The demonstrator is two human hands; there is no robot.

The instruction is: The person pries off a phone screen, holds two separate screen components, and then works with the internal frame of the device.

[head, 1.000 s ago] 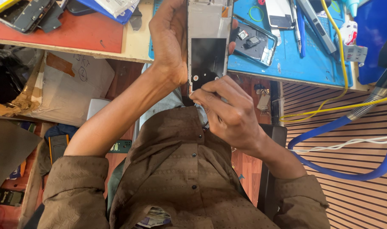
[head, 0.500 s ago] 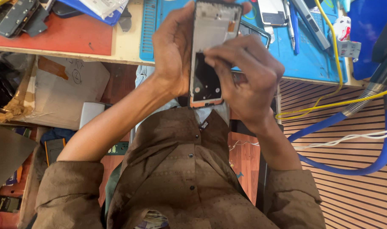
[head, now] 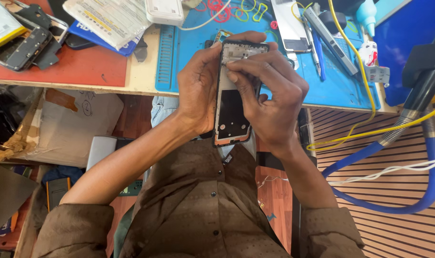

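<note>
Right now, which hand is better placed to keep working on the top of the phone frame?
The right hand, probably: its fingertips already press on the upper part of the phone frame, while the left hand grips the frame's side and steadies it.

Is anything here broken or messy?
Yes. The black phone frame held by the left hand and right hand has no back, so its insides show. More opened phone parts lie jumbled on the red mat, top left.
</note>
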